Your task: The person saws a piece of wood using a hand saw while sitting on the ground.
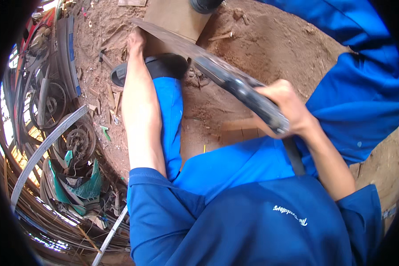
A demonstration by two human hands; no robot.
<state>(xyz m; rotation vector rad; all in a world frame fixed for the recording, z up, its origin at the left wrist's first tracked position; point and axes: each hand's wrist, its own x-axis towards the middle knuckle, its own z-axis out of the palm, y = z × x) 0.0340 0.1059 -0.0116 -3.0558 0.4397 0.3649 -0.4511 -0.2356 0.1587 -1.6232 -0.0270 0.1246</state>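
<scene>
My right hand (281, 106) is closed around the dark handle of a handsaw (226, 77). The saw slants up and to the left, its worn, narrowing blade crossing the near part of a light brown wooden board (175, 20). My left hand (136, 41) grips the board at its near left edge, close under the blade's tip. Some of its fingers are hidden. My foot in a black sandal (166, 65) is beside the board's near end. Where the saw's teeth meet the wood does not show clearly.
Another person's blue-clad leg (337, 20) comes in at upper right; a dark shoe (205, 4) rests on the board. A hammer (105, 58) and wood scraps (113, 97) lie on the dirt floor. Motorbike parts (75, 181) and a metal strip (48, 142) crowd the left side.
</scene>
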